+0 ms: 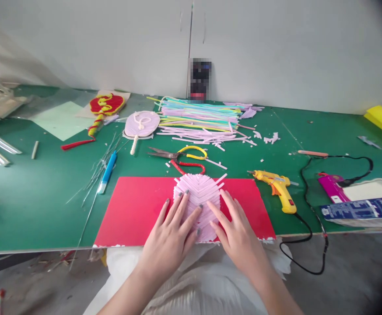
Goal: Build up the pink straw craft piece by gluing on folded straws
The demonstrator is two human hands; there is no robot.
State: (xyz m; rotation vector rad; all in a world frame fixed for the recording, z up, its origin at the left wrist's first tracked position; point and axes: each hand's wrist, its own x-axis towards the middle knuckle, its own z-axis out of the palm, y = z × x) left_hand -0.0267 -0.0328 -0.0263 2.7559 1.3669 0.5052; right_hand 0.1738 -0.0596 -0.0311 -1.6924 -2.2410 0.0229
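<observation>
A rounded piece made of pink straw strips (198,190) lies on a red sheet (134,210) at the table's near edge. My left hand (173,229) lies flat on its left side, fingers stretched out and spread. My right hand (235,227) rests flat on its right side, fingers extended and touching the strips. Neither hand grips anything; both press down on the pink piece.
Scissors (177,155) with yellow and red handles lie just behind the red sheet. A yellow glue gun (278,188) with a black cord sits to the right. A pile of coloured straws (197,118), a pink fan (141,124), a red-yellow ornament (103,107) and a blue pen (108,171) lie farther back.
</observation>
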